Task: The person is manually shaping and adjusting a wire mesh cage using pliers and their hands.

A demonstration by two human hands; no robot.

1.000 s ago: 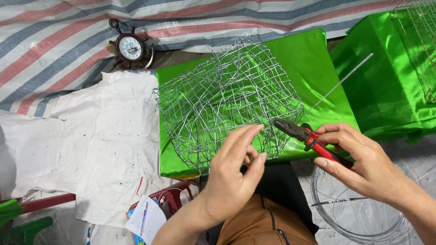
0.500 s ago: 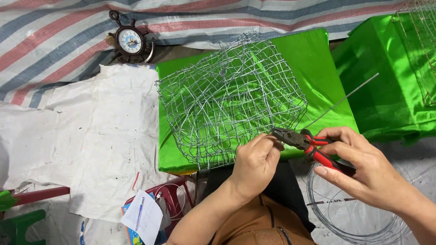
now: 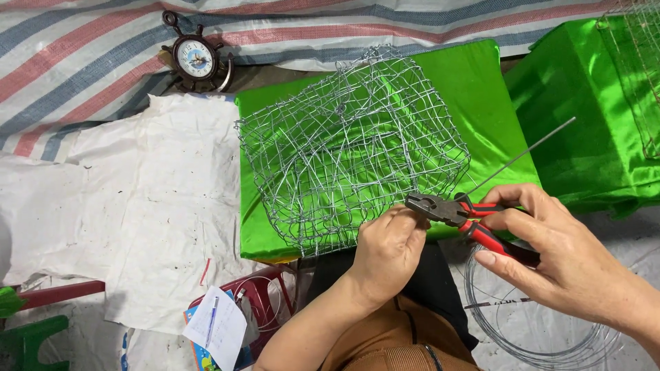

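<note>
A silver wire mesh cage (image 3: 350, 148) lies on a shiny green box (image 3: 481, 96) in front of me. My left hand (image 3: 388, 251) pinches the cage's near edge, fingers closed on the wire. My right hand (image 3: 557, 254) grips red-and-black pliers (image 3: 467, 218), whose jaws sit right beside my left fingertips at the cage's lower right corner. A straight length of wire (image 3: 526, 156) runs up and to the right from the plier jaws.
A second green box (image 3: 584, 117) with mesh on it stands at the right. A coil of wire (image 3: 536, 330) lies on the floor under my right hand. A ship-wheel clock (image 3: 196, 60), white sheeting (image 3: 137, 206), a red stool (image 3: 258, 302) and a paper with pen (image 3: 216, 326) lie to the left.
My left hand went from spread flat over the cage's edge to pinching the wire at its corner. The pliers have come in to meet the left fingers.
</note>
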